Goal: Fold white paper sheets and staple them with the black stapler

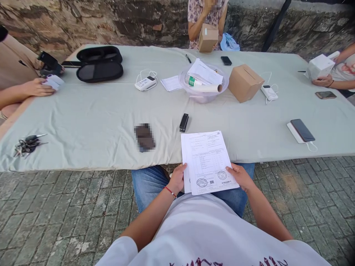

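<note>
Printed paper sheets (pixel 209 159) with round stamps lie slightly fanned between my two hands, over my lap and the near table edge. My left hand (pixel 178 178) grips their left side, with the thumb on top. On the right side, my right hand (pixel 239 175) pinches the sheets, thumb over the front and the other fingers underneath. Just beyond the top edge of the papers is a black stapler (pixel 183 122). A dark phone-like object (pixel 144 137), blurred out, rests to the left of them.
A cloth-covered table (pixel 105 118) spreads ahead. It bears keys (pixel 27 144), a black case (pixel 100 70), a plastic basin (pixel 205 94) with papers, a cardboard box (pixel 244 83), and a phone on a power bank (pixel 301 131). Several people sit around it, one holding a white box (pixel 321 67).
</note>
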`<act>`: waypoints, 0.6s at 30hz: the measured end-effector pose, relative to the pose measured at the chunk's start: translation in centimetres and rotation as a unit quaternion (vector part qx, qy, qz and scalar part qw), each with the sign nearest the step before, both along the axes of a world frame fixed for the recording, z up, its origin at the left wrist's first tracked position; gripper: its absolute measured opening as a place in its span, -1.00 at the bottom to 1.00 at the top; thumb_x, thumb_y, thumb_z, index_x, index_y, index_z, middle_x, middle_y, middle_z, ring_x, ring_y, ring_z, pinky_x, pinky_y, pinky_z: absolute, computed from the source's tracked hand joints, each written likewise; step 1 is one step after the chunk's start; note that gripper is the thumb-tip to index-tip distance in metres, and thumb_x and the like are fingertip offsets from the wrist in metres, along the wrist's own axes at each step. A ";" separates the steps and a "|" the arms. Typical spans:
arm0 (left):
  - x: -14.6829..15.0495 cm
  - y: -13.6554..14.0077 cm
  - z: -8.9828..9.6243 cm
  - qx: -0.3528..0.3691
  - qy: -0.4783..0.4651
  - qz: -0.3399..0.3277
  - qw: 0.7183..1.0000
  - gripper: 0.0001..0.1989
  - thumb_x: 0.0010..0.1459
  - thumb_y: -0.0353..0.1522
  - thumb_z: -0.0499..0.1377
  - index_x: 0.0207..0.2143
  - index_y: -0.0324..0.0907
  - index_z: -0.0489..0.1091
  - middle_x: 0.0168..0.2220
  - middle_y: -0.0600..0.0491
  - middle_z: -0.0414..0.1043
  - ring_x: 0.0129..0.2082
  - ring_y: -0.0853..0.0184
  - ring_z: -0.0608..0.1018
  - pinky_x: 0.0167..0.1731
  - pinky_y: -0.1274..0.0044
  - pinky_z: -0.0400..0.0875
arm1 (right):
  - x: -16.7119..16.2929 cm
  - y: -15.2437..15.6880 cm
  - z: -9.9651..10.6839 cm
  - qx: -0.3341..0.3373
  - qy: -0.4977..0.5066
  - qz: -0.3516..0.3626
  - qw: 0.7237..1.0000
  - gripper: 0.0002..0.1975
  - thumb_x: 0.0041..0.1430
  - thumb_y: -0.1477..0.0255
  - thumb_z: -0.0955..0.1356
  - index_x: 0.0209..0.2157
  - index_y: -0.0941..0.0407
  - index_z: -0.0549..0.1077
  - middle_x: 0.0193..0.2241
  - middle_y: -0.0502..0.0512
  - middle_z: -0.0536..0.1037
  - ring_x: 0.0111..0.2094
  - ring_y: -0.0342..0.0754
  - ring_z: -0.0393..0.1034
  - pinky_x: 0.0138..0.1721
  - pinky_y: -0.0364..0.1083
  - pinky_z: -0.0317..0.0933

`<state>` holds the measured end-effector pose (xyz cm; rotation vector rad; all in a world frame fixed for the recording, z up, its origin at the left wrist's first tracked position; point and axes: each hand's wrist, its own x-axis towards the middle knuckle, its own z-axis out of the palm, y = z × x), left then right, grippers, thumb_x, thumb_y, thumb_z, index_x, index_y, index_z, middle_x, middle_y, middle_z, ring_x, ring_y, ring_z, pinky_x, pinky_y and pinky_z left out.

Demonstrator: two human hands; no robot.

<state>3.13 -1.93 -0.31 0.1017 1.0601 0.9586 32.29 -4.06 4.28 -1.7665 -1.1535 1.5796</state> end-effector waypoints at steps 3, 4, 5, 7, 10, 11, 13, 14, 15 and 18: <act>0.1 -0.1 -0.3 0.011 0.006 0.000 1.000 -0.62 -0.09 -0.30 0.42 -0.23 -0.31 0.49 -0.27 -0.16 0.62 -0.15 0.06 0.64 -0.03 0.26 0.50 | 1.0 -0.1 -0.1 0.029 -0.115 -0.033 0.992 -0.52 0.16 0.07 0.30 -0.02 0.06 0.54 -0.17 0.14 0.65 -0.08 0.22 0.52 -0.09 0.15 0.41; 0.1 -0.1 -0.3 0.013 0.007 0.001 1.000 -0.61 -0.10 -0.30 0.43 -0.22 -0.31 0.49 -0.27 -0.16 0.62 -0.15 0.05 0.64 -0.03 0.25 0.50 | 1.4 -0.2 -0.1 0.038 -0.137 -0.042 0.989 -0.52 0.16 0.08 0.29 -0.02 0.05 0.54 -0.16 0.14 0.65 -0.07 0.23 0.51 -0.09 0.17 0.41; 0.1 -0.1 -0.3 0.016 0.010 0.004 1.000 -0.59 -0.12 -0.30 0.45 -0.22 -0.31 0.49 -0.27 -0.16 0.62 -0.15 0.05 0.64 -0.03 0.24 0.49 | 2.0 -0.2 -0.2 0.047 -0.147 -0.052 0.987 -0.52 0.16 0.07 0.29 -0.01 0.04 0.53 -0.15 0.14 0.65 -0.06 0.24 0.51 -0.08 0.17 0.41; 0.0 0.0 -0.2 0.018 0.018 0.012 1.000 -0.56 -0.15 -0.32 0.47 -0.22 -0.31 0.48 -0.27 -0.16 0.62 -0.17 0.05 0.64 -0.03 0.23 0.49 | 2.8 -0.4 -0.3 0.060 -0.133 -0.067 0.987 -0.50 0.15 0.06 0.30 0.02 0.03 0.51 -0.11 0.13 0.63 -0.02 0.24 0.49 -0.06 0.17 0.41; -0.2 0.0 -0.1 0.013 0.027 0.024 0.999 -0.54 -0.20 -0.36 0.48 -0.21 -0.31 0.48 -0.27 -0.16 0.62 -0.19 0.07 0.65 -0.04 0.24 0.49 | 3.0 -0.4 -0.4 0.049 -0.060 -0.069 0.995 -0.45 0.13 0.03 0.33 0.07 0.03 0.48 -0.05 0.12 0.61 0.01 0.21 0.48 -0.02 0.15 0.40; -0.2 0.0 0.0 0.013 0.026 0.025 0.999 -0.53 -0.20 -0.38 0.48 -0.20 -0.31 0.48 -0.26 -0.16 0.62 -0.20 0.08 0.65 -0.04 0.25 0.49 | 2.7 -0.4 -0.3 0.042 -0.034 -0.060 0.997 -0.44 0.14 0.02 0.33 0.07 0.03 0.47 -0.03 0.12 0.60 0.01 0.19 0.48 -0.01 0.14 0.39; -0.2 0.0 0.0 0.009 0.021 0.027 0.999 -0.53 -0.19 -0.38 0.48 -0.18 -0.30 0.47 -0.25 -0.14 0.62 -0.19 0.09 0.65 -0.04 0.27 0.50 | 1.6 -0.1 -0.2 0.035 0.002 -0.029 0.999 -0.45 0.16 0.03 0.32 0.09 0.04 0.46 -0.01 0.12 0.59 0.02 0.17 0.48 0.02 0.14 0.37; -0.1 0.0 0.1 0.004 0.020 0.030 0.999 -0.55 -0.15 -0.36 0.46 -0.18 -0.29 0.47 -0.24 -0.14 0.62 -0.18 0.10 0.65 -0.03 0.27 0.49 | 0.9 0.0 -0.1 0.037 0.007 -0.011 0.999 -0.46 0.18 0.04 0.31 0.09 0.04 0.46 -0.01 0.12 0.59 0.02 0.16 0.48 0.03 0.14 0.36; -0.1 -0.1 0.2 -0.003 0.022 0.036 0.999 -0.58 -0.11 -0.32 0.44 -0.18 -0.28 0.47 -0.22 -0.14 0.62 -0.16 0.10 0.64 -0.02 0.28 0.49 | 0.0 0.1 -0.1 0.042 0.003 0.005 0.999 -0.48 0.20 0.06 0.29 0.09 0.04 0.45 -0.02 0.12 0.60 0.02 0.16 0.48 0.03 0.14 0.35; 0.2 -0.4 0.5 -0.010 0.025 0.051 0.998 -0.61 0.03 -0.20 0.36 -0.16 -0.26 0.47 -0.14 -0.14 0.60 -0.09 0.11 0.62 0.03 0.27 0.46 | -2.1 0.3 -0.1 0.057 -0.041 0.046 0.996 -0.52 0.26 0.11 0.24 0.07 0.04 0.46 -0.05 0.12 0.61 0.01 0.15 0.47 0.03 0.14 0.34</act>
